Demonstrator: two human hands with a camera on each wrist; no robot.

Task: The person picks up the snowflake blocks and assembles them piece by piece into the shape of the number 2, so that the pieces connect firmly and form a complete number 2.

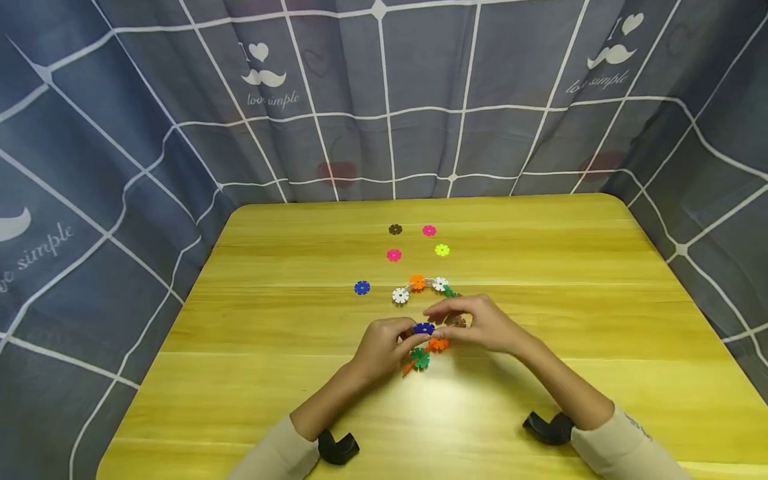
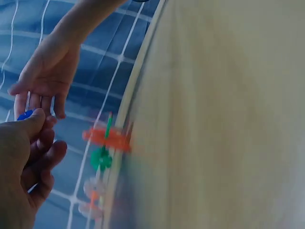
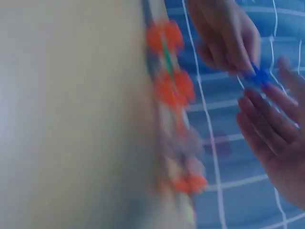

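Note:
My left hand (image 1: 383,343) pinches a dark blue notched plastic disc (image 1: 425,328) between thumb and fingers, above the table. Beside it, my right hand (image 1: 485,323) has its fingers extended, with the thumb close to the disc's right edge; whether it touches is unclear. Under and around the hands lies a curved chain of interlocked notched discs, with a green disc (image 1: 420,359) and an orange disc (image 1: 439,345) at the near end and a white disc (image 1: 400,295) at the far end. My right hand hides part of the chain. In the left wrist view the blue disc (image 2: 25,115) shows at my left thumb.
Loose discs lie farther back on the wooden table (image 1: 270,320): a blue one (image 1: 362,288), a pink one (image 1: 393,255), another pink one (image 1: 429,231), a brown one (image 1: 395,229) and a yellow-green one (image 1: 442,250). A grey checked curtain (image 1: 420,147) surrounds the table's back and sides.

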